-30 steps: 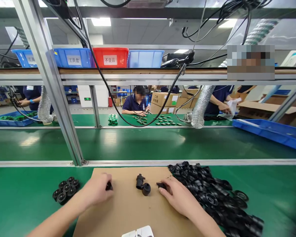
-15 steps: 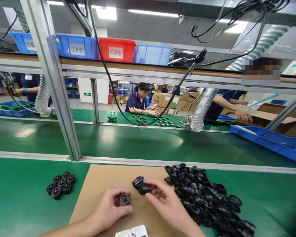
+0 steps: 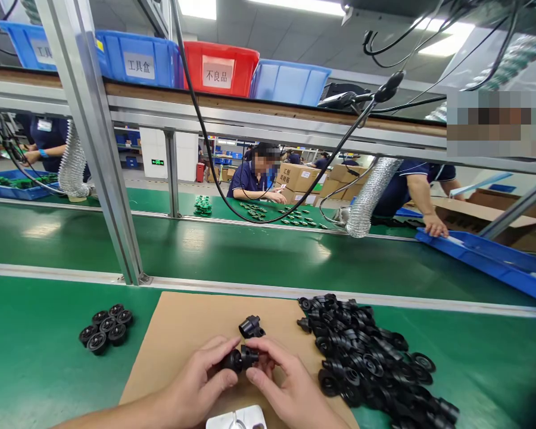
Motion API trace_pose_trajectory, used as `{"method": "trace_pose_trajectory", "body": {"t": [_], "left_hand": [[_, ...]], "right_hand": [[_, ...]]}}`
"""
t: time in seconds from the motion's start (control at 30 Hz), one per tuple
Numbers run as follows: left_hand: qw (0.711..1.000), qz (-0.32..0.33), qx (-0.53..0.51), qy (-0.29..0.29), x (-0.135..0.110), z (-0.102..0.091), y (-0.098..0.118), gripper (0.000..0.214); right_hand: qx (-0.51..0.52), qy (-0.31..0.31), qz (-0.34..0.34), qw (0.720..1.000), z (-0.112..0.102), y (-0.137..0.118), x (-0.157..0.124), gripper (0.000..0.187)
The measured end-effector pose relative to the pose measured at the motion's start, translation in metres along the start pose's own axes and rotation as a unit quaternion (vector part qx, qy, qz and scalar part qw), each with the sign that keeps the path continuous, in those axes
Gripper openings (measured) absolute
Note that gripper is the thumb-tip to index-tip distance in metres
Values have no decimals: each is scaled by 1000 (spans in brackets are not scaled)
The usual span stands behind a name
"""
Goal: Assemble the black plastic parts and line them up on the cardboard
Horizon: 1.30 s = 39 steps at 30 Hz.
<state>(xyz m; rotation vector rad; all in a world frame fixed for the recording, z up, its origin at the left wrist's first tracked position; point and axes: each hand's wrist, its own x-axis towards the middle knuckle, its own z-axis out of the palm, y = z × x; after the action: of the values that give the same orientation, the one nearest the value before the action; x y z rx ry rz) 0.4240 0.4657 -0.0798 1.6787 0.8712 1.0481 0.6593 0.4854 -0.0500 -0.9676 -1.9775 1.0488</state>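
Hands: both low in the head view, meeting over the cardboard sheet (image 3: 192, 328).
Left hand (image 3: 196, 384): curled, thumb and forefinger pinched on a round black plastic part (image 3: 233, 360); remaining fingers folded loosely underneath.
Right hand (image 3: 290, 390): curled, fingertips closed on a second small black part (image 3: 249, 356), pressed end to end against the round one.
Held pair: touching each other between the two hands, raised just above the cardboard, near its middle.
Loose piece: another black plastic fitting (image 3: 251, 326) lying on the cardboard just beyond the fingers, apart from them.
Pile: large heap of black plastic parts (image 3: 366, 363) to the right, spilling from the cardboard edge onto the green mat (image 3: 36, 369); close beside the right hand, not touching it.
Cluster: six or so round black caps (image 3: 105, 329) grouped tight on the mat to the left, well apart from the left hand.
White object (image 3: 236, 418): at the lower frame edge between the wrists, cut off; kind not clear.
Conveyor belt (image 3: 250, 253): green, running across behind a metal rail.
Frame post (image 3: 93, 149): slanted aluminium, left of centre.
Shelf above: blue bins (image 3: 136, 59) and a red bin (image 3: 221, 68) with white labels.
Far side: a seated person (image 3: 254, 179) at a green table with small green parts (image 3: 203, 205); to the right, a co-worker's hand (image 3: 435, 226) on a blue tray (image 3: 495, 259).
Duct: silver flexible hose (image 3: 370, 196) hanging near that tray.
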Motion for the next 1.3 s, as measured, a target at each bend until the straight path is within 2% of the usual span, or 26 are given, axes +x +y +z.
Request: {"method": "trace_pose_trajectory", "body": {"t": [0.2,0.37,0.53,0.6,0.67,0.77,0.83,0.93,1.0,1.07,1.17,1.23,1.3], "left_hand": [[999,-19,23,40,1,1,8,30],[998,8,45,32,1,-1,6,27],[998,13,55,25,0,0,4,29],[998,17,59,26,0,0,5,29],[997,22,70,21,-1,0,8,28],[995,27,94,13,0,-2,10,26],[994,29,101,19,0,-3,9,26],[994,27,97,32,1,-4,7,26],[995,26,92,28,1,-4,7,27],[995,34,90,18,1,-3,9,28],[994,49,94,-1,1,-4,11,28],[991,69,113,-7,0,-5,10,27],[986,100,134,-12,0,-5,8,29]], "right_hand": [[-44,-40,-67,996,-4,-2,-1,35],[-86,-53,-137,985,-7,-4,-1,35],[-200,-12,-240,950,-8,5,-1,39],[-224,-10,-259,939,-8,6,-1,38],[-219,-23,-225,949,-6,6,-1,31],[-201,-29,-134,970,0,5,-2,19],[-215,-12,-111,970,1,5,-4,21],[-261,4,-154,953,-2,6,-5,38],[-289,-5,-205,935,-6,4,-6,33],[-280,-14,-207,937,-6,1,-7,32],[-209,-24,-88,974,1,-4,-7,27],[-194,-42,-17,980,7,-6,-7,13],[-213,-48,-3,976,12,-7,-7,33]]}}
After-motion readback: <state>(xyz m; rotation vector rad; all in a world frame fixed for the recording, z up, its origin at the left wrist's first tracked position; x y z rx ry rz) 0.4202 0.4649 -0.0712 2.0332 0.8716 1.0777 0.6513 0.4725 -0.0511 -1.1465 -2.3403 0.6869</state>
